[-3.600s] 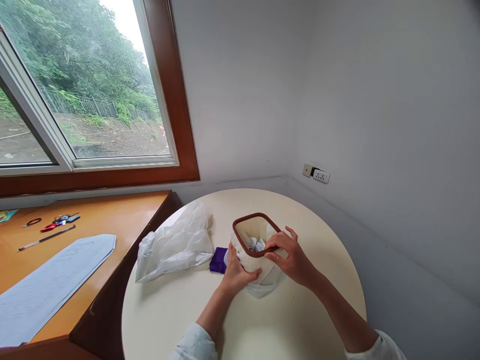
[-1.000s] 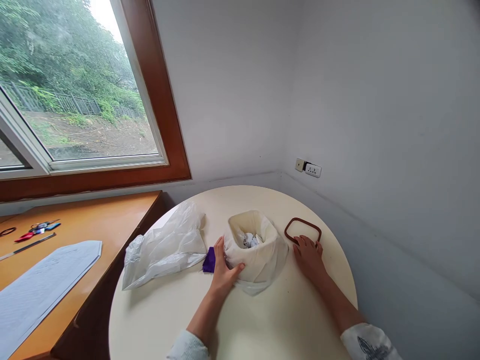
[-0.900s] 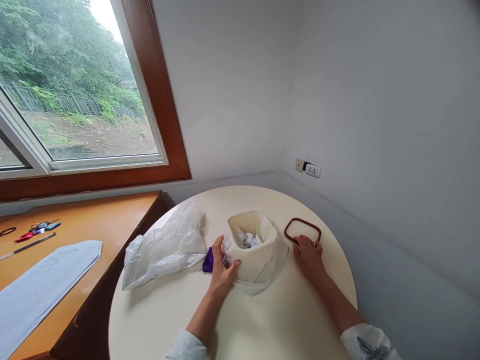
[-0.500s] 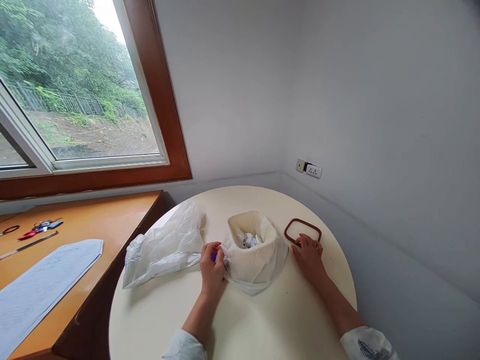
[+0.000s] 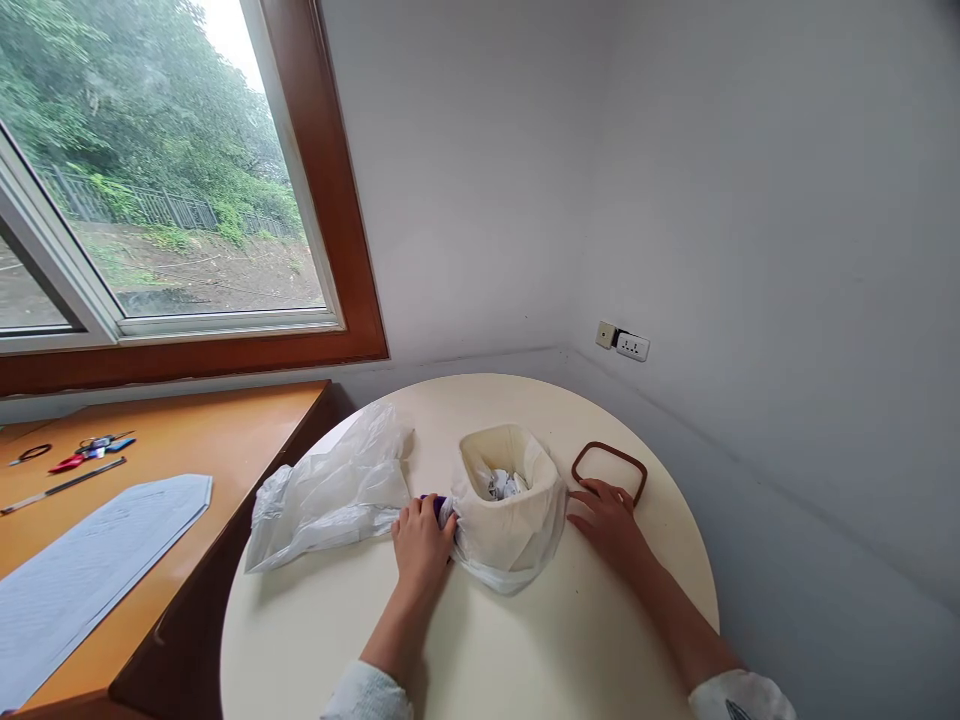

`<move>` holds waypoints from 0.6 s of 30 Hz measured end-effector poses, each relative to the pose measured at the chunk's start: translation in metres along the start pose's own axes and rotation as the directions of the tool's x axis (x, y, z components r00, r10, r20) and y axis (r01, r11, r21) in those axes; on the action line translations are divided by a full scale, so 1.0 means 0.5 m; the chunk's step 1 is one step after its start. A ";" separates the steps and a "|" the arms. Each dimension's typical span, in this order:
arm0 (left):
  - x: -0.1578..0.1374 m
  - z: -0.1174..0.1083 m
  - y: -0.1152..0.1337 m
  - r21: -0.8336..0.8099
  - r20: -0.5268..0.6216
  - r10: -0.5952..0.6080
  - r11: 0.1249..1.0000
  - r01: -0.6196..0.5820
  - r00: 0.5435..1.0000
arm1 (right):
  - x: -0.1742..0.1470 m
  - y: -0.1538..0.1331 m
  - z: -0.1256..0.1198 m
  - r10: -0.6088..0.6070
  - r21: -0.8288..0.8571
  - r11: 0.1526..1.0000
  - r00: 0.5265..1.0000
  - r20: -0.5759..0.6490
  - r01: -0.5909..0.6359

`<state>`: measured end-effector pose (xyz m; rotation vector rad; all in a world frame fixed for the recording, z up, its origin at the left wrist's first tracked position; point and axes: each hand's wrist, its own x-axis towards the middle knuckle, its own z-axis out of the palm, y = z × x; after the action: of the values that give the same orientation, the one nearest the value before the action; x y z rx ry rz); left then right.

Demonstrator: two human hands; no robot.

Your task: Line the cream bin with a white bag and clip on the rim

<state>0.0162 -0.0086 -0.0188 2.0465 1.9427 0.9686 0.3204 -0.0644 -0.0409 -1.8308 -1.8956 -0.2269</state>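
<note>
A small bin (image 5: 487,440) lined with a thin white plastic bag (image 5: 504,560) stands upright on the round table, with crumpled paper (image 5: 507,484) inside it. At the bin's left side, my left hand (image 5: 421,540) is closed over a small purple thing (image 5: 432,503) beside gathered bag plastic; the purple thing is mostly hidden. My right hand (image 5: 611,525) is open, its fingers reaching to the bag's right side. Just beyond that hand, partly behind its fingers, lies a brown rounded frame (image 5: 609,449).
A loose translucent plastic bag (image 5: 337,490) lies on the left of the cream round table (image 5: 517,660). An orange-brown desk (image 5: 225,425) adjoins at left, holding paper sheets (image 5: 112,560), a pen (image 5: 64,487) and scissors (image 5: 94,447). Walls and a socket (image 5: 632,346) are behind.
My right hand has moved left from the brown frame to the bag, its fingers spreading. My left hand has turned over the purple thing. The bag's right side is drawn closer to the bin.
</note>
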 end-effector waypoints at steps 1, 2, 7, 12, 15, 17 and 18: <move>0.000 0.001 -0.002 0.014 0.010 0.000 1.000 0.000 1.000 | -0.001 0.002 0.001 -0.021 -0.005 1.000 1.000 -0.001 0.021; 0.000 0.002 -0.003 0.022 0.020 0.002 1.000 -0.003 1.000 | -0.001 0.004 0.002 -0.048 -0.009 0.999 0.999 -0.001 0.048; -0.001 -0.001 0.001 -0.031 0.034 0.020 0.999 -0.019 0.999 | -0.004 0.014 0.011 -0.128 -0.019 0.991 0.992 0.018 0.129; 0.000 -0.004 0.010 -0.242 0.027 0.040 0.970 -0.032 0.999 | -0.005 0.016 0.012 -0.123 0.049 0.991 0.992 0.035 0.122; -0.002 -0.006 0.014 -0.393 0.020 0.003 0.919 0.005 1.000 | -0.004 0.014 0.010 -0.111 0.079 0.991 0.993 0.034 0.108; -0.004 -0.009 0.017 -0.491 0.013 -0.034 0.871 0.036 0.999 | -0.004 0.013 0.009 -0.108 0.079 0.991 0.994 0.026 0.106; -0.005 -0.010 0.019 -0.538 0.011 -0.051 0.841 0.049 0.999 | -0.004 0.012 0.009 -0.106 0.078 0.991 0.994 0.021 0.105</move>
<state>0.0215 -0.0140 -0.0107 1.6570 1.4791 1.3222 0.3254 -0.0636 -0.0467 -1.6927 -1.9925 -0.1653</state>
